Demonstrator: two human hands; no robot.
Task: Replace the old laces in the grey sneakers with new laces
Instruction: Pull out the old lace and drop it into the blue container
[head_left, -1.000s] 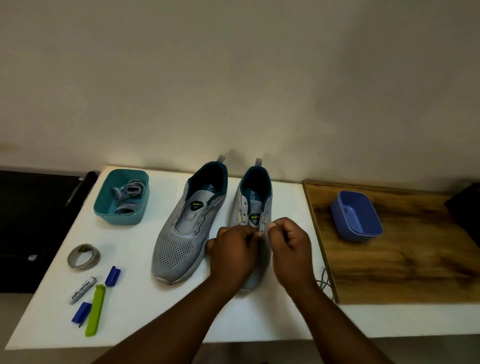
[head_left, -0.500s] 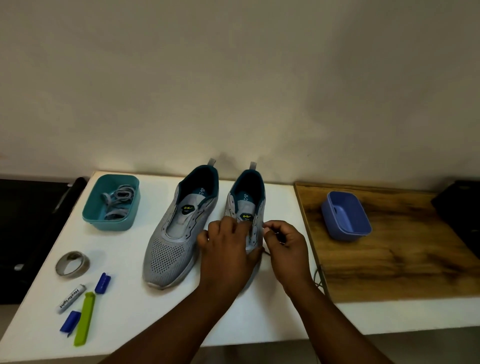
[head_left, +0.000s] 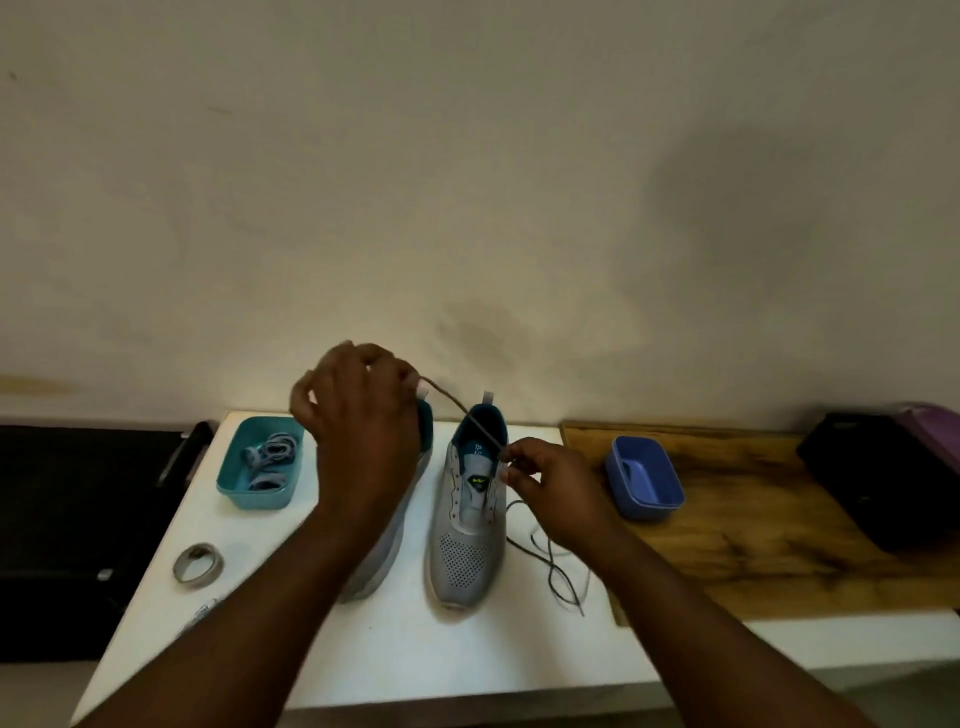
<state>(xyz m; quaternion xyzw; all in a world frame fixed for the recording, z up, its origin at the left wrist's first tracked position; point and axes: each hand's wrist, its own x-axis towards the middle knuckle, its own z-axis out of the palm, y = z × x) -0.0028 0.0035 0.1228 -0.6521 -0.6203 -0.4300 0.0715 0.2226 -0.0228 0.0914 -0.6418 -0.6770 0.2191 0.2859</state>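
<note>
Head view: left hand (head_left: 363, 415) and right hand (head_left: 545, 483) pinch dark lace (head_left: 470, 418) over right sneaker (head_left: 470, 540). Step: lace being drawn through eyelets. Next probably pull slack from table (head_left: 467, 660)

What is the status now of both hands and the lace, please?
Left hand raised, pinching the lace. Right hand pinching it at the right sneaker. Slack lies on the table. Nothing blocking.

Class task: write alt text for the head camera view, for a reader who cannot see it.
Two hands stretch a dark lace above the right grey sneaker: the left hand pinches one end high, the right hand pinches it near the tongue. A teal tub of laces sits left.
</note>
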